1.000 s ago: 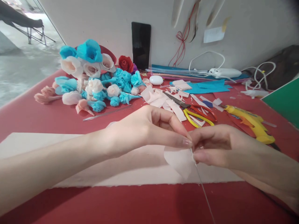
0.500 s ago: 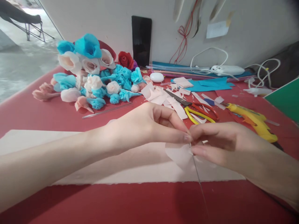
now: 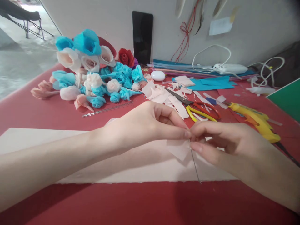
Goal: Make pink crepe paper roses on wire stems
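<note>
My left hand reaches in from the left, thumb and fingers pinched at the top of a small pale paper piece. That piece hangs under the fingertips, thin and partly see-through. My right hand comes from the right with its thumb and forefinger closed on a thin wire at the paper's edge. The fingertips of both hands touch, hiding the wire's upper end. From there the wire slants down over a long pale paper strip lying on the red table.
Blue, white and pink paper flowers are heaped at the back left. Scissors with red and yellow handles lie among paper scraps. A yellow glue gun rests at right. A dark phone leans against the wall.
The wire and small paper piece have shifted slightly left and turned between the fingers. The wire's lower end now shows near the strip's edge. My right thumb has moved slightly up and left.
</note>
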`<state>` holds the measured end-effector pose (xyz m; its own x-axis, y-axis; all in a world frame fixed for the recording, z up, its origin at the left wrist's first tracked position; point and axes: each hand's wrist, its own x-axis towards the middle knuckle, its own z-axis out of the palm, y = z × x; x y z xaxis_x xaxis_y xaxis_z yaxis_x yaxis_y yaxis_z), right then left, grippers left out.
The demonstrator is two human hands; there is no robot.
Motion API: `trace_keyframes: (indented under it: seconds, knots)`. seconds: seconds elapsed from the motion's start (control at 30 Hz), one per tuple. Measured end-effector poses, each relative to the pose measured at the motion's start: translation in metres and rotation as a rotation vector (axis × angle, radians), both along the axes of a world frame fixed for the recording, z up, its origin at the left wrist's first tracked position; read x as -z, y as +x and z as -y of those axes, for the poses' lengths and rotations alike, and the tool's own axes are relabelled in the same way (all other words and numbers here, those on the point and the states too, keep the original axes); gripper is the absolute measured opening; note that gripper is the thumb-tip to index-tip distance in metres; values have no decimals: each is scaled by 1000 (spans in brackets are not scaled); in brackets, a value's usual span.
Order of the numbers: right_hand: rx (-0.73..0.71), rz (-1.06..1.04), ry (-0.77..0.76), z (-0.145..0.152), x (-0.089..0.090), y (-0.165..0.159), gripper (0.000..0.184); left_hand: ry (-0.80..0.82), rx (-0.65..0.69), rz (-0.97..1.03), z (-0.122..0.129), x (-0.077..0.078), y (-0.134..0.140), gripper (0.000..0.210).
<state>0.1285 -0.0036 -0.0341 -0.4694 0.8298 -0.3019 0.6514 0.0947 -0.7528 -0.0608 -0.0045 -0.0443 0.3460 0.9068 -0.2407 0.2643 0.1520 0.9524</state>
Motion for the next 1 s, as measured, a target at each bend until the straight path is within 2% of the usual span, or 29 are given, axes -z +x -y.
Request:
trace_keyframes:
  seconds: [0.1,0.2,0.4,0.53,0.83,0.93,1.0]
  knots:
    - [-72,-9,71,-2,3,3,17,12,-8,6,0,0,0,13]
    - [-80,-17,113,-3,5,2,16,22,-12,23,1,0,1,12]
    - [92,-53,33,5,-2,-4,15,15,-15,51,2,0,1,11]
    - [124,-55,-15,7,-2,-5,13,12,-14,46,4,0,1,10]
    - [68,-52,-14,4,4,-4,9,42,12,23,4,3,1,12]
    - [-12,-56,31,1,5,-1,12,44,1,41,4,2,1,10]
    - [-16,-53,75,0,3,0,15,45,-14,71,3,0,2,9]
